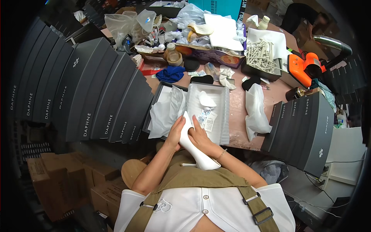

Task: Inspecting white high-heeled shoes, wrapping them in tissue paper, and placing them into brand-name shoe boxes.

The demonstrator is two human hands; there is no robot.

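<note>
Both of my hands hold a white high-heeled shoe [191, 148] above my olive apron. My left hand [176, 134] wraps around its left side near the far end. On the other side, my right hand [202, 140] grips it, some fingers hidden by the shoe. A thin heel sticks out leftward at the near end. Just beyond my hands lies an open shoe box [225, 116] lined with pale paper. Inside it are a white shoe-like piece [207, 99], a small sachet and a printed slip [210, 122]. Crumpled tissue paper [169, 110] covers the dark tray to the left.
Dark shoe boxes [87, 92] stand in a row at left, more [305, 127] at right. White paper wrapping [256, 112] lies on the table [239, 133]. Farther back are a bin of white sticks [262, 56], an orange tool [299, 69], a blue cloth [170, 74] and clutter.
</note>
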